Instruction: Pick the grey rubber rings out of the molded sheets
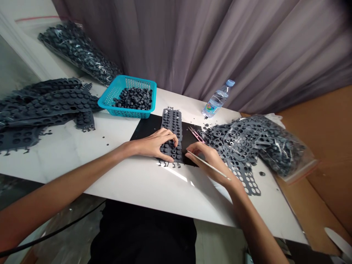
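Note:
A dark grey rubber sheet [172, 123] with rows of round raised caps lies lengthwise on a black mat [145, 128]. My left hand [158, 143] rests across the sheet's lower half, thumb and fingers spread apart, holding nothing that I can see. To the right of the sheet, my right hand [206, 157] is closed around a thin pale stick [213, 167], which runs back over the palm towards the wrist. Pink-handled thread snips [195, 134] lie at the mat's right edge, just beyond my right hand.
A blue basket [110, 90] of small black caps stands behind the mat. Stacked rubber sheets [52, 102] and a full plastic bag [79, 51] are on the left. A water bottle [218, 99], punched-out sheets [239, 143] and another bag [286, 154] occupy the right.

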### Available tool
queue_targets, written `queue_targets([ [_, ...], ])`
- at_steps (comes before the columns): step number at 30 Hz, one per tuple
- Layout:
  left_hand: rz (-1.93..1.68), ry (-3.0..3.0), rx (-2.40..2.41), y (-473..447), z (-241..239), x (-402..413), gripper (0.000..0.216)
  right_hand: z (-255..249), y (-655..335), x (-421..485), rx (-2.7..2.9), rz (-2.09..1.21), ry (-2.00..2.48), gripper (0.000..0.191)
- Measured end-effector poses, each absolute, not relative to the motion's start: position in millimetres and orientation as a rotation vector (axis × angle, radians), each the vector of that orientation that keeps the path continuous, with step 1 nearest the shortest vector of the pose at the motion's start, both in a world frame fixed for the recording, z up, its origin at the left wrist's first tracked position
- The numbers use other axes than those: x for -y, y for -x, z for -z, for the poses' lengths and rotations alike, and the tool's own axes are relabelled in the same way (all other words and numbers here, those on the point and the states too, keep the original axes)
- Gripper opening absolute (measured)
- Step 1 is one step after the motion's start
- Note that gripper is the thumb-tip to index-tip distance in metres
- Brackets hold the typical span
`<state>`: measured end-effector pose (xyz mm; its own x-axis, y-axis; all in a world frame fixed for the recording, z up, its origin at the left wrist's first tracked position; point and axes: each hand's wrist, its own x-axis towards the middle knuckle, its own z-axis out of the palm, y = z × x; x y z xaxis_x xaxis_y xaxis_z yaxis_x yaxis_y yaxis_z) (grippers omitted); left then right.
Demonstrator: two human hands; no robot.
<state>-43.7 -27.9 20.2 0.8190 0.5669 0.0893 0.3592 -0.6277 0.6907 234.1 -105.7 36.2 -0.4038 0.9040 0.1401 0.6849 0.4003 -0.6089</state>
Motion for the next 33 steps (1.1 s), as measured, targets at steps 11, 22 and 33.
queue_targets([
  [11, -0.378, -2.380, -0.688, 41, -18, 30, 0.048, -35, -222, 107, 2.393, -0.610, 1.221, 0.016],
  [22, -0.398, -2.410, -0.694, 40, -17, 31, 0.043, -25, -225, 101, 2.452, -0.519, 1.218, 0.013],
  [33, -0.359, -2.380, -0.688, 42, -19, 29, 0.039, -12, -223, 99, 2.540, -0.154, 1.224, 0.021],
])
